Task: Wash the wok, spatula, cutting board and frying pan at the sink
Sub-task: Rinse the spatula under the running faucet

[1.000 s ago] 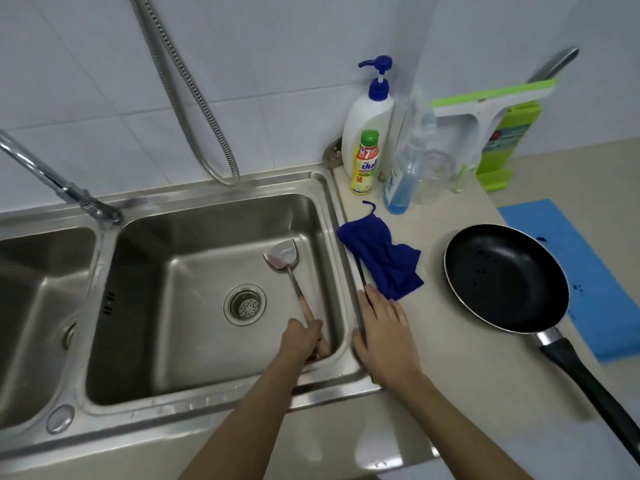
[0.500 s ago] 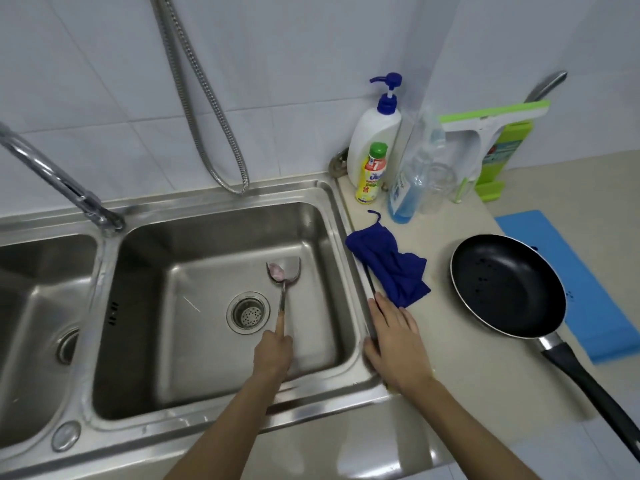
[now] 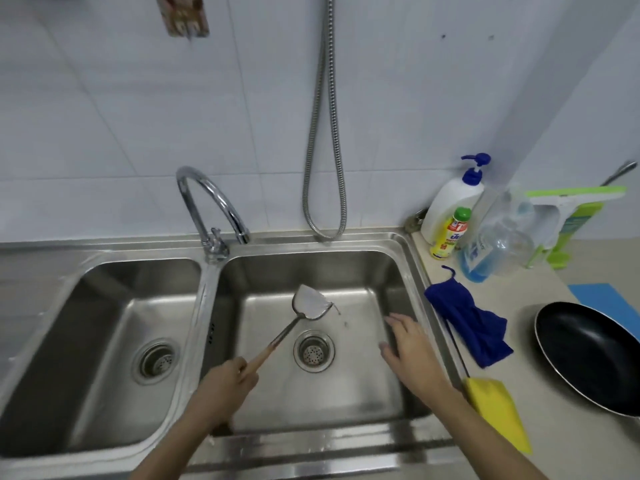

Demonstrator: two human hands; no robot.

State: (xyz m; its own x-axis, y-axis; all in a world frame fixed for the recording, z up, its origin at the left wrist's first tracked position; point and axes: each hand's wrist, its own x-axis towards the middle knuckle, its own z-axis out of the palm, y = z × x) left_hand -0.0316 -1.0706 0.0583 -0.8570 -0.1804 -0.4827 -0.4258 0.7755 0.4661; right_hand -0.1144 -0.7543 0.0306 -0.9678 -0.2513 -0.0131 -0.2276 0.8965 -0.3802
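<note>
Two hands over the right basin of the steel double sink (image 3: 408, 252): left hand (image 3: 221, 386) is wrapped round the wooden handle of the metal spatula (image 3: 304, 311), long axis running up-right so the blade hangs above the drain (image 3: 313, 351), just left of the right hand (image 3: 412, 348), whose fingers are loosely spread and hold nothing. Guessing water's next, and the curved chrome faucet (image 3: 211, 202) sits up-left of the blade, nothing between. Blue cloth (image 3: 464, 320), yellow sponge (image 3: 495, 407) and black frying pan (image 3: 588, 355) wait on the counter to the right.

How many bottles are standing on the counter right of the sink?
3, clustered by the wall: white pump bottle, small yellow bottle before it, clear bottle rightmost. Others may hide behind.
</note>
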